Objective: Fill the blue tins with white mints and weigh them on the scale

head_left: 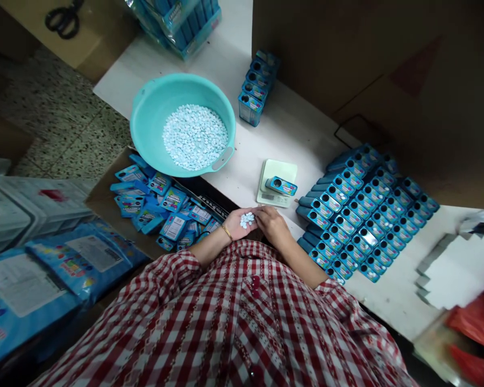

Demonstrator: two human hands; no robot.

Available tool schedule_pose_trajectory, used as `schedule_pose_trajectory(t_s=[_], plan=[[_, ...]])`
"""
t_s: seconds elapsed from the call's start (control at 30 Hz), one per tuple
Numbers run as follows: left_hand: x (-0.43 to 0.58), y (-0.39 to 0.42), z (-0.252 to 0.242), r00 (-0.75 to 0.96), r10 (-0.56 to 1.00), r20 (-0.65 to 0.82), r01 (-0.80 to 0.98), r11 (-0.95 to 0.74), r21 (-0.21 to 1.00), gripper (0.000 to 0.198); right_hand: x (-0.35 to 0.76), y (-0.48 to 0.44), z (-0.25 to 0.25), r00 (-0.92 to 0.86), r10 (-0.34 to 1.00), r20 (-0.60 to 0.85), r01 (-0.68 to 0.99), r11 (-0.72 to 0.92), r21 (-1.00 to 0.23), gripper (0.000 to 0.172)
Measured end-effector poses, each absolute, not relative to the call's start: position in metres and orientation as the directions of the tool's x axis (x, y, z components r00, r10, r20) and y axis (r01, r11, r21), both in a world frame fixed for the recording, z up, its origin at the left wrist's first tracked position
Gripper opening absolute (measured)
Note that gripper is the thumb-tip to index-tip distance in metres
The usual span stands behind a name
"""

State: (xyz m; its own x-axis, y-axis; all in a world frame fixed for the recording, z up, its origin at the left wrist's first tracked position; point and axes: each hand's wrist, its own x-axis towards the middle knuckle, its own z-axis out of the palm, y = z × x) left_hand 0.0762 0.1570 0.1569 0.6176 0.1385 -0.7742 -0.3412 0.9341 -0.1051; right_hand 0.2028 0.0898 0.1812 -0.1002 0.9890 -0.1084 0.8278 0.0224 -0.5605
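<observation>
My left hand (pixel 239 223) is cupped palm up near my body, holding a small heap of pale blue candies (pixel 247 220). Beside it, my right hand (pixel 271 221) has its fingers bent together at the edge of the left palm; what its fingertips hold, if anything, is too small to make out. Just beyond the hands, a blue tin (pixel 281 186) with a dark round opening lies on a small pale scale (pixel 287 170). A turquoise basin (pixel 148 126) at the upper left contains many more candies (pixel 196 137).
Many blue tins (pixel 358 215) stand in rows at right, and a short row (pixel 251 102) stands behind the scale. An open carton (pixel 100 203) of blue tins is at left. Scissors (pixel 65 21) lie on a box. White cards (pixel 460 269) are stacked far right.
</observation>
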Motion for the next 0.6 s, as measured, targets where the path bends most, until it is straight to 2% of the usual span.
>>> schedule_pose_trajectory(t_s=[0.13, 0.27, 0.37, 0.6], plan=[[0.089, 0.174, 0.166, 0.668, 0.197, -0.717, -0.344, 0.937, -0.063, 0.029, 0.231, 0.112, 0.195, 0.077, 0.997, 0.012, 0.786, -0.053, -0.616, 0.023], [0.086, 0.184, 0.168, 0.660, 0.240, -0.712, -0.358, 0.934, -0.017, 0.029, 0.254, 0.132, 0.196, 0.220, 0.975, 0.022, 0.794, -0.166, -0.585, 0.022], [0.080, 0.184, 0.165, 0.639, 0.260, -0.724, -0.389, 0.921, -0.013, 0.031, 0.261, 0.140, 0.189, 0.266, 0.964, 0.027, 0.799, -0.205, -0.565, 0.022], [0.078, 0.177, 0.162, 0.625, 0.227, -0.747, -0.378, 0.925, -0.035, 0.030, 0.262, 0.145, 0.187, 0.330, 0.935, 0.130, 0.753, -0.178, -0.634, 0.020]])
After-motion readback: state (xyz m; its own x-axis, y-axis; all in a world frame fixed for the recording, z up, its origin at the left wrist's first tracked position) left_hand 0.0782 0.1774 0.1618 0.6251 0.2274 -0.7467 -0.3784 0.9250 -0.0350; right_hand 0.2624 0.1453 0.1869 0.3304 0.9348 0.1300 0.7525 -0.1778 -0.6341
